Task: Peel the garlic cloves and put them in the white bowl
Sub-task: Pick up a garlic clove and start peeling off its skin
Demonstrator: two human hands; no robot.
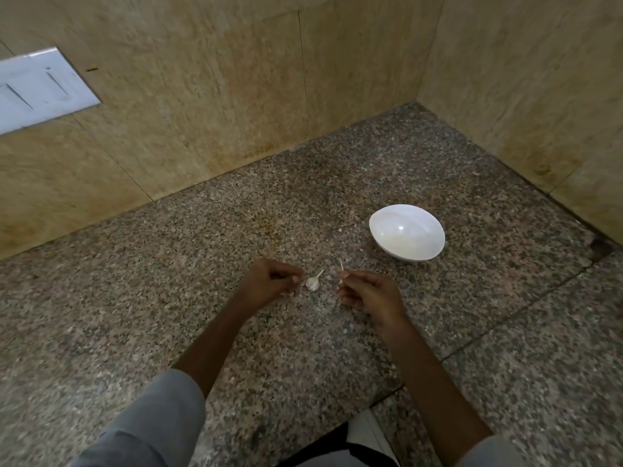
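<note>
Both hands pinch: left hand (269,279) grips the garlic (312,284), right hand (365,291) a thin stalk (341,269), both near the white bowl (407,231), on the counter (202,264).

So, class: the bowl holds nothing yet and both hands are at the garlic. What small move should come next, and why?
Probably drop the stalk piece pinched in the right hand and bring that hand back to the garlic, which the left hand steadies on the counter. It is still in its skin, and the white bowl looks empty.
</note>
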